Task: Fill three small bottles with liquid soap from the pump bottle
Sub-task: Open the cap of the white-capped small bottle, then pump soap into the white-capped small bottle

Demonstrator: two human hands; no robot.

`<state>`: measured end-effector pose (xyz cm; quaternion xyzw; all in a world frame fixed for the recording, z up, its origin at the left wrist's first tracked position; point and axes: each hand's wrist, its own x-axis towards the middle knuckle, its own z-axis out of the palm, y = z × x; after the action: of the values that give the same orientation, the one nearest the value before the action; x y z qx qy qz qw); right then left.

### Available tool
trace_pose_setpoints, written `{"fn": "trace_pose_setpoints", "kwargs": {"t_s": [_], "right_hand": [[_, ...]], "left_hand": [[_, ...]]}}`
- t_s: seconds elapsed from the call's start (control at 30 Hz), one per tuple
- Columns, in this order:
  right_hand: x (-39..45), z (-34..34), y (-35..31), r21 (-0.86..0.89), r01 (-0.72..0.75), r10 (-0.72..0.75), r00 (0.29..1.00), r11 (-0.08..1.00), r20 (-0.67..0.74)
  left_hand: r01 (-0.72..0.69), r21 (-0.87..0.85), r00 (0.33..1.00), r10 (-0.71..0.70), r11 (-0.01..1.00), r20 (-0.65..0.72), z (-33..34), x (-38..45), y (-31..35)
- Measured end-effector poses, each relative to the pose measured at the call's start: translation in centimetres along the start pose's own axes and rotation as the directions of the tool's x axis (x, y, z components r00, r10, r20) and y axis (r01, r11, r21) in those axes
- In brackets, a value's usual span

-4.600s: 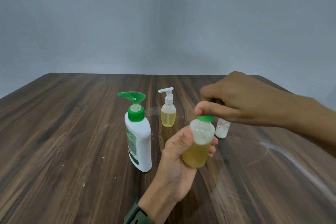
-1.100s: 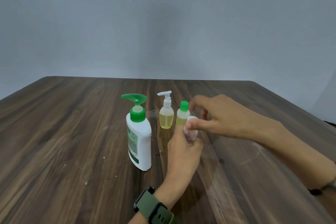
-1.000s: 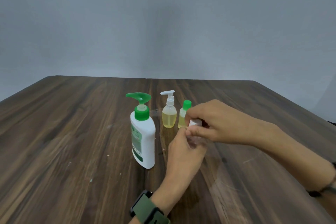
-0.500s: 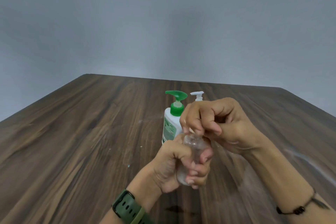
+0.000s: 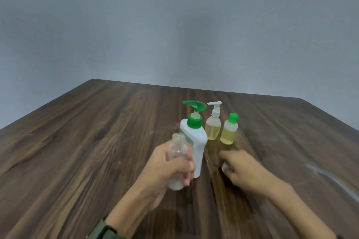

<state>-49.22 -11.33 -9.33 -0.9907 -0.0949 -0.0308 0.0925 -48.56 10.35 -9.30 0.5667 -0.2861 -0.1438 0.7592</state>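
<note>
We see the left hand [image 5: 171, 165] holding a clear empty bottle [image 5: 177, 153] above the near middle of the tabletop [image 5: 77, 141], fingers [image 5: 187, 170] wrapped and clamped round its body, mouth uncapped and tilted slightly left. The frame is motion-blurred here. The bottle sits just left of and in front of the white pump bottle [image 5: 195, 141] with the green pump head, which stands upright on the tabletop. Whether they touch, we cannot tell.

The right hand [image 5: 240, 169] is low over the tabletop, right of the pump bottle, fingers curled together around a small white cap [image 5: 225, 167], only partly visible. Whether the hand rests on the wood, we cannot tell.

Farther back, a small bottle with a white pump [image 5: 213, 128] holds yellow liquid and stands just right of the pump bottle. Beside it on the right is a small green-capped bottle [image 5: 229, 132], also with yellow liquid, upright and close to its neighbour.

A green watch strap [image 5: 103, 231] shows on the left wrist at the bottom edge. A grey wall [image 5: 174, 25] is behind the tabletop.
</note>
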Motion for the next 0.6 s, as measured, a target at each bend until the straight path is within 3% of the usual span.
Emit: {"fn": "trace_pose_setpoints", "kwargs": {"t_s": [0.1,0.27,0.33,0.4,0.43,0.5,0.6], "right_hand": [[-0.7,1.9,0.4,-0.075,0.085,-0.086,0.996,0.994,-0.017],[-1.0,0.0,-0.2,-0.105,0.028,-0.025,0.999,0.994,0.022],[-1.0,-2.7,-2.1,0.046,0.074,-0.06,0.963,0.996,-0.263],[-0.3,-5.1,-4.2,0.177,0.178,-0.056,0.84,0.968,-0.54],[0.2,-6.0,-5.5,0.166,0.218,-0.075,0.792,0.962,-0.606],[1.5,-6.4,-7.3,0.093,0.272,-0.151,0.751,0.958,-0.643],[2.8,-5.9,-8.5,0.1,0.266,-0.148,0.77,0.959,-0.621]], "left_hand": [[-0.085,0.283,0.973,0.141,0.955,-0.183,-1.9,1.0,0.7],[-0.1,0.47,0.943,0.235,0.877,-0.237,-3.2,3.1,1.1],[-0.091,0.527,0.946,0.239,0.845,-0.219,-3.1,3.7,1.0],[-0.107,0.554,0.951,0.248,0.825,-0.185,-2.6,4.2,0.9],[-0.114,0.584,0.948,0.264,0.804,-0.177,-2.3,4.3,0.9],[-0.137,0.674,0.931,0.327,0.725,-0.162,-2.0,4.6,0.9],[-0.103,0.822,0.906,0.394,0.56,-0.155,-2.0,5.0,1.0]]}}
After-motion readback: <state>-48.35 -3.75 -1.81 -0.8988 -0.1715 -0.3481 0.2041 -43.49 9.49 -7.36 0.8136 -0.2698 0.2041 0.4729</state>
